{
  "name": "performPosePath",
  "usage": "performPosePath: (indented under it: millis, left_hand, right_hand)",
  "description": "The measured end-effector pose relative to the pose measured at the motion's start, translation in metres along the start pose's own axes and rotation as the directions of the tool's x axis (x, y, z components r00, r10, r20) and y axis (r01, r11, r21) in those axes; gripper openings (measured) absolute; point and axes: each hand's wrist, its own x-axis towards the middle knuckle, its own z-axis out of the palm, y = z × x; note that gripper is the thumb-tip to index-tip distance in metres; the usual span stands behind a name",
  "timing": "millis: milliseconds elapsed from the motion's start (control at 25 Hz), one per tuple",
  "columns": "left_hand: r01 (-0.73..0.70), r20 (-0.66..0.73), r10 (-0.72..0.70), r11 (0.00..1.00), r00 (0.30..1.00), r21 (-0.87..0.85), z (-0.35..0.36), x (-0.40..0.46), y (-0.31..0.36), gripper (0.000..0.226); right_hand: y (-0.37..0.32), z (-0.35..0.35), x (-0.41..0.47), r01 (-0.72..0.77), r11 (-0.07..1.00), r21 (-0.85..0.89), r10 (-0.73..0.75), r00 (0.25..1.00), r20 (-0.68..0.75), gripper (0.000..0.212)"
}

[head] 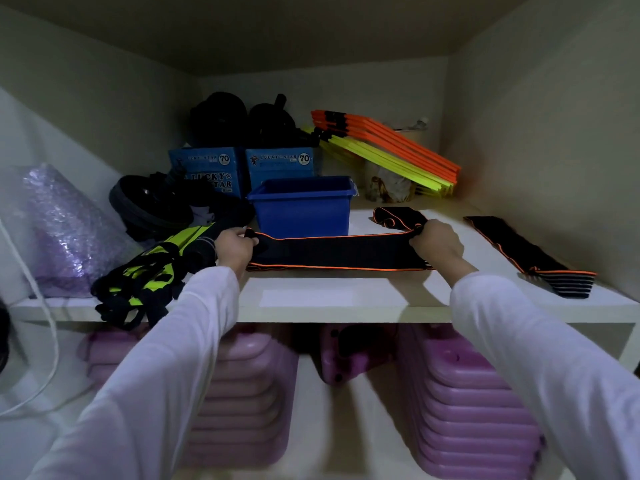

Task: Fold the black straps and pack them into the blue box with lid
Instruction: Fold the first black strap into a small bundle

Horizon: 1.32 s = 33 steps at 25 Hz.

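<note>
A black strap with orange edging (332, 252) lies stretched flat along the front of the white shelf (339, 299). My left hand (234, 249) grips its left end and my right hand (437, 242) grips its right end. Past my right hand the strap's tail (398, 216) curls back on the shelf. Just behind the strap stands the open blue box (300, 206), with no lid on it. A second black strap with orange edging (519, 247) lies flat at the right, its end folded in layers at the shelf edge.
Two blue "Lucky Star" cartons (242, 169) with black gear on top stand at the back. Orange and yellow bars (388, 150) lean at the back right. Black and neon-yellow straps (145, 278) and a purple bag (59, 230) crowd the left. Purple plastic stacks (460, 403) fill the shelf below.
</note>
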Motion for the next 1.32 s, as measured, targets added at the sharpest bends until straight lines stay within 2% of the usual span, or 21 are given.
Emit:
performPosePath:
  millis: [240,400,480,600,680,800,1000,1120,1240,1320]
  left_hand:
    - [-0.041,0.026,0.04,0.999,0.999,0.034,0.013,0.023,0.004,0.032]
    - [-0.004,0.062,-0.004,0.991,0.998,0.135,0.023,0.045,-0.004,0.035]
    - [0.001,0.088,-0.02,0.978,0.996,0.208,0.025,0.053,-0.008,0.034]
    - [0.023,0.104,-0.046,0.978,0.994,0.208,0.03,0.06,-0.016,0.039]
    - [0.026,0.11,-0.052,0.973,0.993,0.23,0.033,0.061,-0.019,0.038]
    - [0.024,0.134,-0.062,0.963,0.989,0.268,0.037,0.063,-0.021,0.034]
    - [0.05,0.129,-0.096,0.945,0.987,0.324,0.039,0.066,-0.024,0.038]
    - [0.016,0.161,-0.083,0.927,0.984,0.375,0.039,0.07,-0.022,0.041]
    - [0.028,0.176,-0.105,0.92,0.979,0.392,0.041,0.072,-0.021,0.038]
    - [0.054,0.174,-0.131,0.918,0.976,0.392,0.042,0.071,-0.024,0.037]
  right_hand:
    - [-0.006,0.018,0.017,-0.011,0.999,-0.049,0.01,1.0,-0.026,0.025]
    - [-0.014,0.03,0.031,0.024,0.99,-0.136,-0.034,0.997,-0.069,0.023]
    - [-0.017,0.036,0.036,0.042,0.982,-0.184,-0.056,0.996,-0.074,0.012]
    - [-0.02,0.044,0.042,0.044,0.968,-0.246,-0.063,0.996,-0.069,0.02]
    - [-0.019,0.049,0.043,0.024,0.965,-0.262,-0.041,0.997,-0.061,0.009]
    - [-0.02,0.052,0.047,-0.001,0.959,-0.283,-0.013,0.999,-0.047,0.023]
    - [-0.017,0.054,0.05,0.008,0.95,-0.312,-0.025,0.999,-0.048,0.019]
    - [-0.019,0.054,0.052,0.019,0.956,-0.293,-0.039,0.997,-0.065,0.014]
    - [-0.02,0.054,0.057,0.031,0.972,-0.233,-0.04,0.999,-0.033,0.026]
    - [-0.019,0.055,0.058,0.047,0.971,-0.236,-0.047,0.999,0.005,0.027]
